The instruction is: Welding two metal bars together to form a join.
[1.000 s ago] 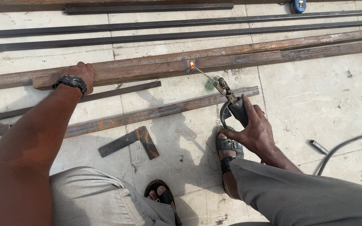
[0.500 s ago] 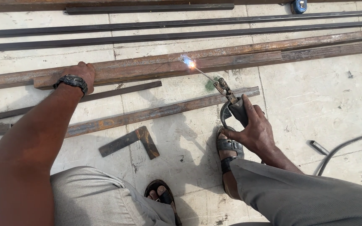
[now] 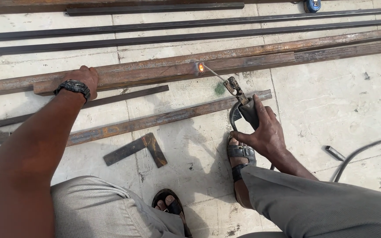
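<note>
Here, the right hand [image 3: 265, 132] is wrapped tight round an electrode holder [image 3: 242, 103], rod tip glowing on a rusty steel bar [image 3: 164, 70]. The left hand [image 3: 82, 79], w/ wristwatch [image 3: 72, 86], is pressed flat on the same bar, nothing gripped. A steel square [image 3: 137, 149] lies nr the sandalled foot [image 3: 240, 154]; a cable [image 3: 358, 154] is seen at right.

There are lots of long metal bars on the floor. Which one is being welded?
The thick rusty bar under the left hand: the rod's glowing tip touches it. The other bars lie untouched.
</note>
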